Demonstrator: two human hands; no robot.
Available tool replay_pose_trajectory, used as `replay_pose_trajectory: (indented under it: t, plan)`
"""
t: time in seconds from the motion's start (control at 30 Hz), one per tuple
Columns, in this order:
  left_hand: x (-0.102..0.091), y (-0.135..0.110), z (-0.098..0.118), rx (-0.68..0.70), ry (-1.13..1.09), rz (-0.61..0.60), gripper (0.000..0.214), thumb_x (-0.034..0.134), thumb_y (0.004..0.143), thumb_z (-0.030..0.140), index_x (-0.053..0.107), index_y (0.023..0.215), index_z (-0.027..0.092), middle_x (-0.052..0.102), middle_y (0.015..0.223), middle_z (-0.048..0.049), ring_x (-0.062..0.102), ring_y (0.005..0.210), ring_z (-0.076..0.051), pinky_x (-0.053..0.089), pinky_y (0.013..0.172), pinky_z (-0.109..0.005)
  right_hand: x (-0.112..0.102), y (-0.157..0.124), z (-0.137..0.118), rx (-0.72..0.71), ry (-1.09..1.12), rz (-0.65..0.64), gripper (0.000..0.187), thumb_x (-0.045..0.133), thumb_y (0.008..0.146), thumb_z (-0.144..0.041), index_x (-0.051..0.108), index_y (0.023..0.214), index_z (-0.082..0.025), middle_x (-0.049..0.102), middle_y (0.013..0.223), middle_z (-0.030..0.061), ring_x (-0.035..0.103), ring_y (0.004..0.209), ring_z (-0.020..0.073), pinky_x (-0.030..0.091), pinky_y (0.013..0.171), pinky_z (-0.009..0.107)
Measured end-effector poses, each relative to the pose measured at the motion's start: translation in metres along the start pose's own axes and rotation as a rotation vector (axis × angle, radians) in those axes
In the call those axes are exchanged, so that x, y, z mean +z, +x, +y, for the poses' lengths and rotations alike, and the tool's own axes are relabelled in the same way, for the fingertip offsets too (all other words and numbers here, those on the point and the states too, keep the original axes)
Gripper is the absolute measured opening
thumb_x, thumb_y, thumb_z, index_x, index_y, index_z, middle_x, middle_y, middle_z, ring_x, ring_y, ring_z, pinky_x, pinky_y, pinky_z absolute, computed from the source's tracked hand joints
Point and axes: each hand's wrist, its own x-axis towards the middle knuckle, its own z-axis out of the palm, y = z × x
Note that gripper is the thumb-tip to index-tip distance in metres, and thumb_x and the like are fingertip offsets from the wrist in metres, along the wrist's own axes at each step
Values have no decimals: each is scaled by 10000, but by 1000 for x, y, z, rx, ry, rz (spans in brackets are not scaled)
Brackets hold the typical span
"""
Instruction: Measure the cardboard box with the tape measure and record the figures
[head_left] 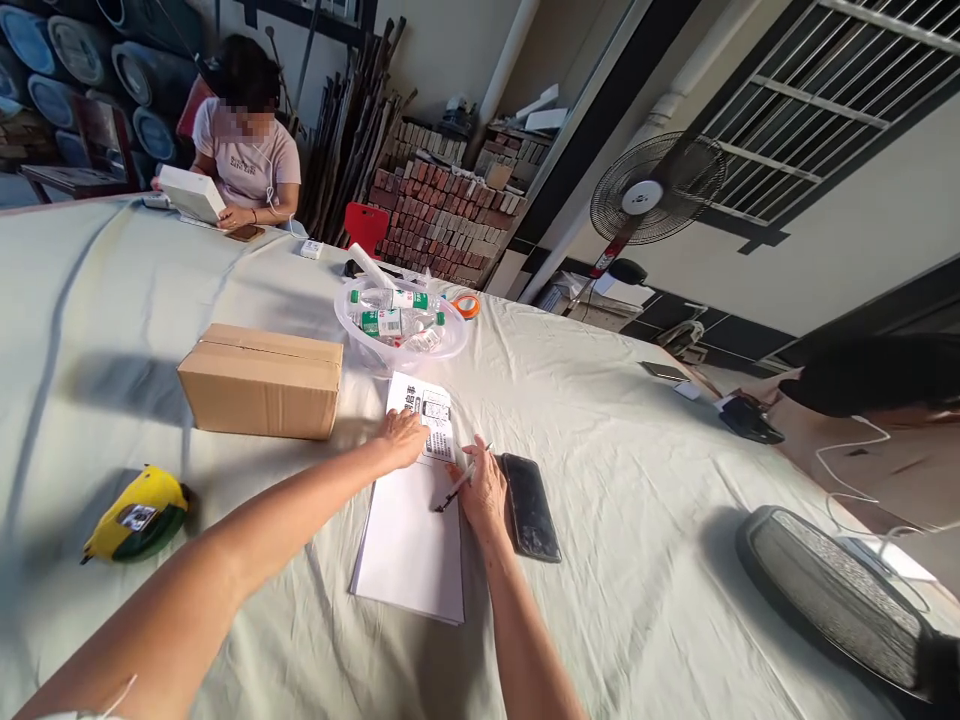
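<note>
A stack of white paper sheets [412,550] lies on the cloth in front of me; black characters and a phone drawing are printed on its far part. My left hand [403,437] rests on the left side of that printed part, fingers apart and pressing down. By the right edge of the sheets, my right hand [484,485] holds a pen [455,490] slantwise, its dark end over the paper. A black phone [531,508] lies just right of this hand. Left of the paper stand a closed cardboard box [262,385] and a yellow-green tape measure [139,515].
Beyond the paper, a clear plastic basin [352,335] holds several bottles, with orange-handled scissors [466,305] beside it. A person [247,150] sits at the far left holding a white box [191,195]. Another person is at the right, near a dark oval object [832,590].
</note>
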Motion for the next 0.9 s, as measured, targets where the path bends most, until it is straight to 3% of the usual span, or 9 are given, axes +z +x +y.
replay_pose_trajectory:
  t: [0.1,0.33,0.53,0.67,0.77,0.9]
  plan:
    - [-2,24,-4,23,1,39,335,583,929,339,592,1228,187,597,1269,-103,612,1068,-236,531,896,-456,-2,0,0,-21,-12,-26,295,443,897,-460,542,1081,-252,552,1392,97,521,1258,295,408,993,478]
    - [0,57,-34,-105,8,60,391,602,916,347,566,1266,176,576,1300,-113,598,1104,-255,518,913,-487,-5,3,-2,-11,1,-38,210,511,877,-400,583,1036,-283,662,1214,64,606,1107,294,432,943,460]
    - [-7,58,-44,-120,6,113,373,597,920,346,576,1249,173,594,1267,-107,614,1067,-244,534,885,-464,-2,2,0,-12,-10,-44,238,525,889,-374,586,1099,-279,633,1312,58,527,1255,309,389,1011,487]
    - [-25,54,-46,-172,45,247,335,581,931,339,589,1230,189,601,1259,-103,619,1048,-228,540,878,-443,-4,2,-2,-36,3,-68,307,500,908,-320,577,1203,-287,542,1440,39,439,1355,319,371,1043,514]
    - [-38,50,-51,-196,87,339,329,572,936,337,590,1233,197,592,1277,-105,609,1073,-232,528,904,-454,-7,3,-6,-137,16,-115,377,425,931,-201,572,1259,-314,564,1422,8,400,1395,296,374,1046,507]
    - [-44,48,-57,-225,127,335,349,585,928,338,581,1242,185,598,1261,-103,614,1066,-237,533,889,-455,-8,3,-8,-199,-14,-165,460,361,930,-97,610,1229,-342,629,1346,-34,444,1370,280,361,1060,512]
